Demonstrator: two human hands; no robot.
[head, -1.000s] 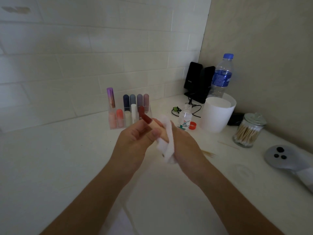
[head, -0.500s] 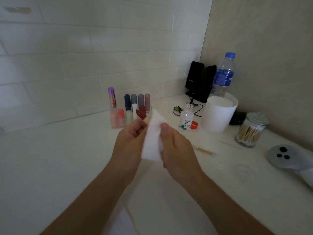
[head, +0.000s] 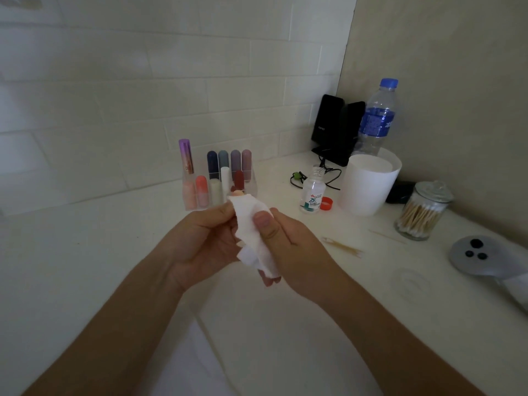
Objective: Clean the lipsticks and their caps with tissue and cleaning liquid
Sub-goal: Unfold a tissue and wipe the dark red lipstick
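My left hand holds a lipstick upright over the counter; only its pale tip shows above the white tissue. My right hand pinches that tissue around the lipstick, thumb in front. Behind the hands a clear organiser holds several capped lipsticks in purple, blue, grey, pink, white and dark red. A small clear bottle of cleaning liquid stands uncapped to the right, its orange cap lying beside it.
A white cup, a blue-capped water bottle and black speakers with cables fill the back right corner. A glass jar of cotton swabs, loose swabs and a grey controller lie to the right.
The red lipstick bullet, exposed a second ago, is now covered by the tissue. My right hand has brought the tissue up and wrapped it around the lipstick.
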